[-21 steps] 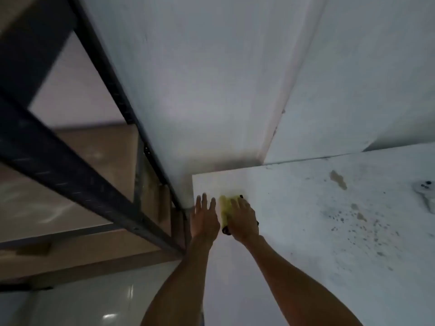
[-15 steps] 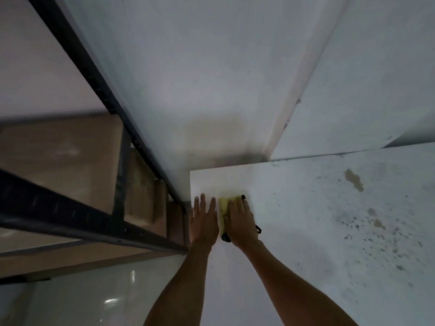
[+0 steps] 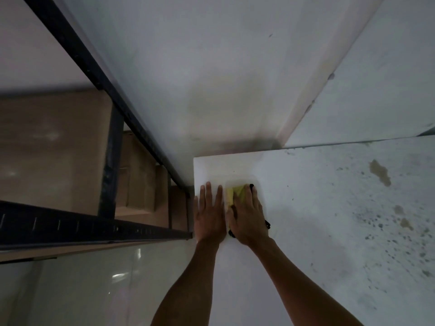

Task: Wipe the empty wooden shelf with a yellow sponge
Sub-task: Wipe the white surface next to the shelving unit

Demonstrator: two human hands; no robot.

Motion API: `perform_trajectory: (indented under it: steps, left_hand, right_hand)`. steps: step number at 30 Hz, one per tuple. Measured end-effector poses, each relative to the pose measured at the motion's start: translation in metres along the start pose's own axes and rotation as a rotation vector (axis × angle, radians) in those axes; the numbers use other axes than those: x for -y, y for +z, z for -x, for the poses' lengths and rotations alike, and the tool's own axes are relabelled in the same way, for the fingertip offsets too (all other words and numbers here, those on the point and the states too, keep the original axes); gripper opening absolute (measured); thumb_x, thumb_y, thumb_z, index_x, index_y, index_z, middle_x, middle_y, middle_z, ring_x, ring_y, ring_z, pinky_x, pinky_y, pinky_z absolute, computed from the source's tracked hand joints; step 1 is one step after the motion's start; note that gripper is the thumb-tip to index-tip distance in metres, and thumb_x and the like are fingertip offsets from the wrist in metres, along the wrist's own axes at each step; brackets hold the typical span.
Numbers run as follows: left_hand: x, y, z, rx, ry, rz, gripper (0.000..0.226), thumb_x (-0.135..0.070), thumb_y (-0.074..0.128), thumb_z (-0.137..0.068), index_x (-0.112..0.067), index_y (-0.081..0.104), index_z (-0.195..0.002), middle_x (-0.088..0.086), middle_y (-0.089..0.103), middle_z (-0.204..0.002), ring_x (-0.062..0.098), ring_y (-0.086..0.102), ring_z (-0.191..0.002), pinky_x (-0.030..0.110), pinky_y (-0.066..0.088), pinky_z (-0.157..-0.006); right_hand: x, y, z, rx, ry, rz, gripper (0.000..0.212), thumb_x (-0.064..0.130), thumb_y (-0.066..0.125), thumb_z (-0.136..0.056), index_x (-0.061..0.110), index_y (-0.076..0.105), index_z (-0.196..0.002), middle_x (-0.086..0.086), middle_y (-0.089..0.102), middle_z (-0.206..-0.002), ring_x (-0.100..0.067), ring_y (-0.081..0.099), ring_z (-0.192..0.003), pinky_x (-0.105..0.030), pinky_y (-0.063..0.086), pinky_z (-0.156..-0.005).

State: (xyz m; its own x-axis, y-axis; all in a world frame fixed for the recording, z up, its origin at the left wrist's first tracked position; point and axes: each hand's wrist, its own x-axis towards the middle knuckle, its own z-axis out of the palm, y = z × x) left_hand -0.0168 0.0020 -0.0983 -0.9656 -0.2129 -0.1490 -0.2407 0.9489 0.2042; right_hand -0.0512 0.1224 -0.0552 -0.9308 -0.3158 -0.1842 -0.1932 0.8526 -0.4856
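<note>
Head view, looking down at the shelf (image 3: pixel 329 243). The yellow sponge (image 3: pixel 235 193) lies on the shelf's left end, near the corner by the wall (image 3: pixel 211 90). Its long axis runs away from me, in line with my fingers. My right hand (image 3: pixel 248 218) is the grip: the palm and nearly straight fingers press flat on top of the sponge and do not close round it. Whether the thumb pinches its side I cannot tell. My left hand (image 3: pixel 209 216) lies flat and empty on the shelf just beside it, at the edge next to the dark metal frame (image 3: pixel 94 67). The brown stains (image 3: pixel 380 172) and dark specks lie well apart to the right of the grip, so I judge the next stroke should run rightward, across the sponge's long axis.
</note>
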Motion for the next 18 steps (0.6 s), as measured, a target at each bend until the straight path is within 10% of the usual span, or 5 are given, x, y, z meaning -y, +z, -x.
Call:
perform_trajectory:
  steps: [12, 18]
  left_hand:
    - [0.000, 0.002, -0.002, -0.078, -0.021, 0.069, 0.057, -0.045, 0.019, -0.109, -0.025, 0.009, -0.162, 0.009, -0.003, -0.169, 0.025, -0.008, -0.156, 0.047, 0.005, -0.126]
    - [0.001, 0.003, -0.001, -0.079, -0.022, 0.060, 0.057, -0.044, 0.021, -0.109, -0.025, 0.008, -0.162, 0.010, -0.004, -0.169, 0.026, -0.008, -0.156, 0.047, 0.006, -0.126]
  right_hand:
    - [-0.016, -0.008, -0.016, 0.013, -0.061, 0.199, 0.061, 0.046, 0.033, -0.099, 0.027, 0.010, -0.153, -0.023, 0.006, -0.160, -0.040, -0.001, -0.149, -0.049, 0.021, -0.117]
    - [-0.007, -0.008, -0.022, -0.023, -0.005, 0.225, 0.048, 0.033, 0.048, -0.096, 0.016, 0.042, -0.140, -0.017, 0.035, -0.151, -0.045, 0.027, -0.140, -0.054, 0.041, -0.103]
